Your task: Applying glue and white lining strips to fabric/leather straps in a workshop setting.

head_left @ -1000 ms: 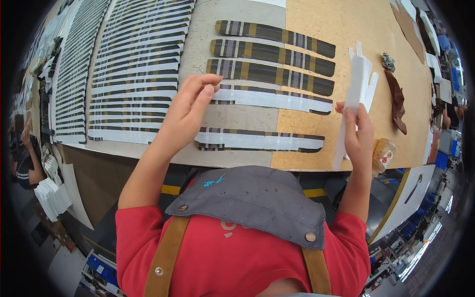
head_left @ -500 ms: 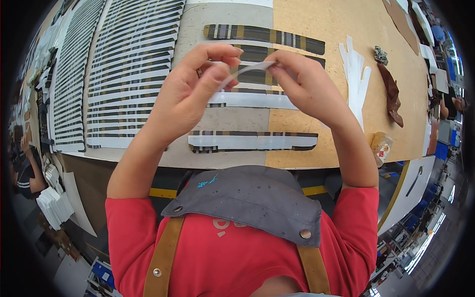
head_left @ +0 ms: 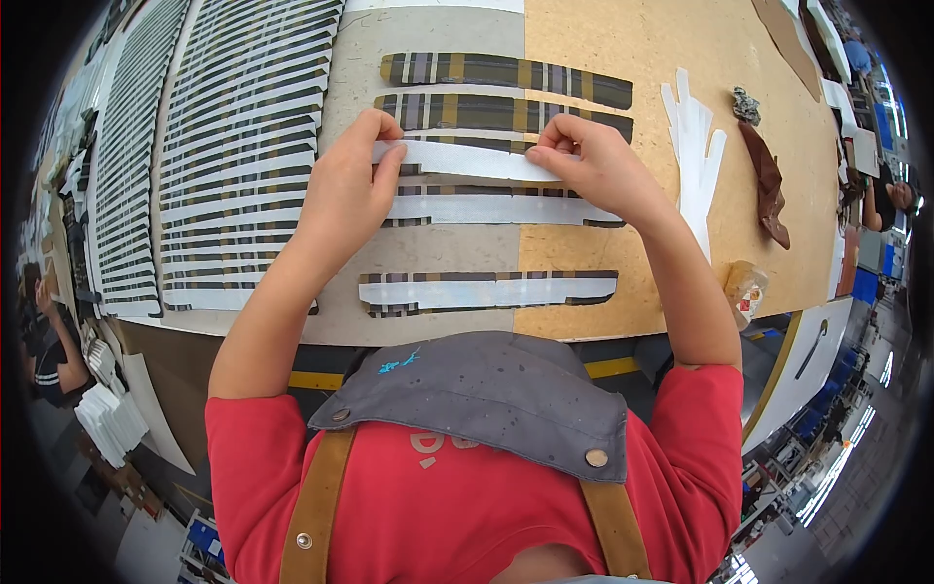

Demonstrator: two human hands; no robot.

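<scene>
A white strip is stretched between my hands, over a plaid strip that it mostly covers. My left hand pinches its left end between thumb and fingers. Toward its right end, my right hand pinches it in the same way. Beyond it lie two bare plaid strips, a far one and a nearer one. On my side of it are a plaid strip with a white backing and, separate from that, another backed plaid strip near the table's front edge.
Rows of backed plaid strips cover the left of the table. Several loose white strips lie to the right, with a crumpled brown piece beyond them. A small wrapped package sits at the front right. A person's arm shows far left.
The white strip was curled up between my raised hands; now it is drawn out straight and lower over the plaid strip. My hands have moved apart.
</scene>
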